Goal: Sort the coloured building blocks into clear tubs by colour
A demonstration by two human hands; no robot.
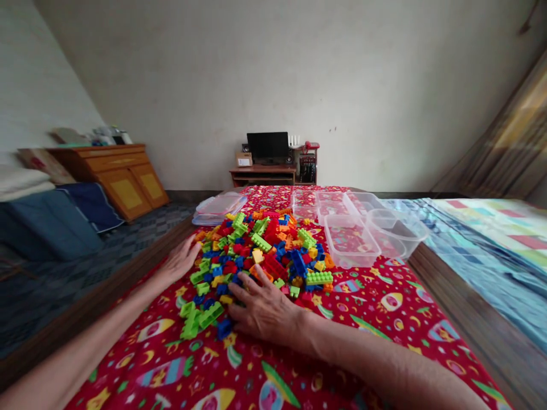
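A heap of plastic building blocks in green, red, blue, yellow and orange lies in the middle of the table. My right hand rests at the heap's near side, palm down, with its fingers spread over several blocks. Along the left edge of the heap, my left hand lies with its fingers stretched out and their tips touching the blocks. Neither hand holds anything that I can see. Some green blocks and a blue block sit at the near left fringe of the heap.
Clear plastic containers stand right of the heap, one of them a round tub. Stacked lids lie at the back left. A red patterned cloth covers the table; a bed is to the right.
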